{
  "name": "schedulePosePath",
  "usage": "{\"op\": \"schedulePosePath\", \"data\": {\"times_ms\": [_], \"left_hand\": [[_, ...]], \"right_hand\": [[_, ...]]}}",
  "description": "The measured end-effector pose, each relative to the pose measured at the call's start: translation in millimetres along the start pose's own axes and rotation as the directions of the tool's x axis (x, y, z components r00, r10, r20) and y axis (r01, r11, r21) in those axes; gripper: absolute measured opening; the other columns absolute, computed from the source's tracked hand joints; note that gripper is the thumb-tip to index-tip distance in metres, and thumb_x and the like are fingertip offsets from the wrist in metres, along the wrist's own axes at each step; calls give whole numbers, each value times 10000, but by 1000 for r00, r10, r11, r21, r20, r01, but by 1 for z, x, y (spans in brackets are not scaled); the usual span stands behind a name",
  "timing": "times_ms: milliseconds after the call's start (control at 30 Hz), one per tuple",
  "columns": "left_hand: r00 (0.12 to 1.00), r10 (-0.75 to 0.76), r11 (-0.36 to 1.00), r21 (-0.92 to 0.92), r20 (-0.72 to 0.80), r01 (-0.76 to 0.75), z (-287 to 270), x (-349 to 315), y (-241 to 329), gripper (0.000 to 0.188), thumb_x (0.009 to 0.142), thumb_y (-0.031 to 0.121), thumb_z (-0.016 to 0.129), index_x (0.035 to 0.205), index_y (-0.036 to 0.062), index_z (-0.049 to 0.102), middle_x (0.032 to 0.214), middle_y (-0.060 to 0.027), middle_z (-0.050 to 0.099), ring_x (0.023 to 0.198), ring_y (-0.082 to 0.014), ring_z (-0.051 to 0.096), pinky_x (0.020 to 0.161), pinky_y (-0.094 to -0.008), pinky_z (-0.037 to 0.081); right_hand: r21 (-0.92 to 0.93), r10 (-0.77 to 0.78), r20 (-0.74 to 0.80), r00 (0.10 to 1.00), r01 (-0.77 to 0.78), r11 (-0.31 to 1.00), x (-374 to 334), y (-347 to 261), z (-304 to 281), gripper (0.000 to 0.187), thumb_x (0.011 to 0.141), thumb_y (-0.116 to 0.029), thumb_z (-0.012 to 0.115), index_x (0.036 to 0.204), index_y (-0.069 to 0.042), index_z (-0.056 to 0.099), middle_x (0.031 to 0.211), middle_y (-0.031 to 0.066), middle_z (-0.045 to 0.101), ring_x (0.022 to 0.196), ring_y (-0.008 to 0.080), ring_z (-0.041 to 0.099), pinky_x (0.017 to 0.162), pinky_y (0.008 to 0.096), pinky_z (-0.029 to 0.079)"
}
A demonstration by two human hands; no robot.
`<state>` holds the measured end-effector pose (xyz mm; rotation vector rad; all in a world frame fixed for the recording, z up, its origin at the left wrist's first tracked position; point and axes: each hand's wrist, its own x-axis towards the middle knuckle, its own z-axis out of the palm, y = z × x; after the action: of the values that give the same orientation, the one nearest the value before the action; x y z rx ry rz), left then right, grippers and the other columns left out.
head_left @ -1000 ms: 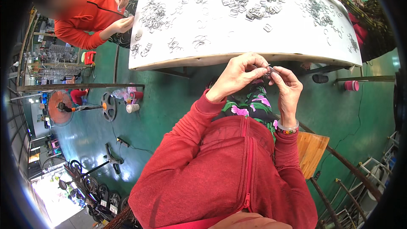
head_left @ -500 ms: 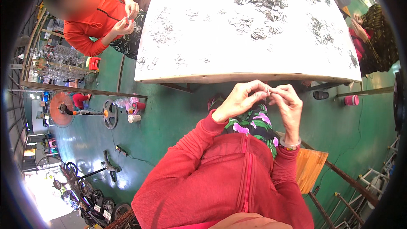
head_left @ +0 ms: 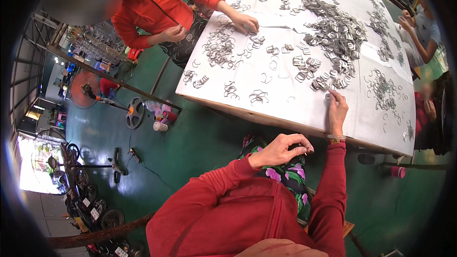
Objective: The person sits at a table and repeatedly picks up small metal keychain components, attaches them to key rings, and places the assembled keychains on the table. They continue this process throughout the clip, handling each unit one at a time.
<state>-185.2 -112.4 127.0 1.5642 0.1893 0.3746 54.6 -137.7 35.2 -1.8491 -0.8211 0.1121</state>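
My left hand (head_left: 284, 150) is above my lap, just off the table's front edge. Its thumb and forefinger are pinched together on something tiny that I cannot make out. Reaching over the tabletop, my right hand (head_left: 337, 110) has its fingertips closed around a small metal buckle-like piece (head_left: 328, 96), partly hidden by the fingers. Just beyond lies a heap of similar grey metal pieces (head_left: 335, 35), with a looser cluster (head_left: 307, 66) at its near end. Thin curved wire pieces (head_left: 259, 96) lie in small groups near the front edge.
The white-covered table (head_left: 304, 114) bears more curved wires at left (head_left: 220, 47) and right (head_left: 383, 90). A co-worker in an orange top (head_left: 159, 7) reaches onto its left side; others sit at the right. A fan (head_left: 85, 89), a cup (head_left: 160, 126) and parked motorbikes (head_left: 85, 195) stand at left.
My hands were together above my lap; now they are apart. My right hand has reached forward onto the table, and the view has turned. The orange-topped co-worker's hand has moved onto the table.
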Motion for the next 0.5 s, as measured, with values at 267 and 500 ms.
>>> {"op": "schedulePosePath", "data": {"times_ms": [267, 500], "left_hand": [[998, 49, 972, 233, -29, -41, 0, 11, -18, 132, 887, 92, 570, 956, -4, 631, 892, -94, 654, 854, -176, 631, 774, -294, 490], [998, 31, 975, 220, -47, -20, 5, 10, -8, 151, 895, 115, 578, 943, -19, 627, 851, -90, 670, 797, -146, 633, 728, -272, 489]], "right_hand": [[460, 271, 405, 873, -451, 765, -61, -69, -54, 268, 875, -5, 553, 1142, -20, 537, 855, 57, 583, 724, 120, 598, 605, 243, 545], [307, 113, 388, 915, -244, 920, -98, -126, -89, 247, 833, 59, 573, 1078, 34, 549, 865, 71, 622, 686, 90, 564, 588, 208, 470]]}}
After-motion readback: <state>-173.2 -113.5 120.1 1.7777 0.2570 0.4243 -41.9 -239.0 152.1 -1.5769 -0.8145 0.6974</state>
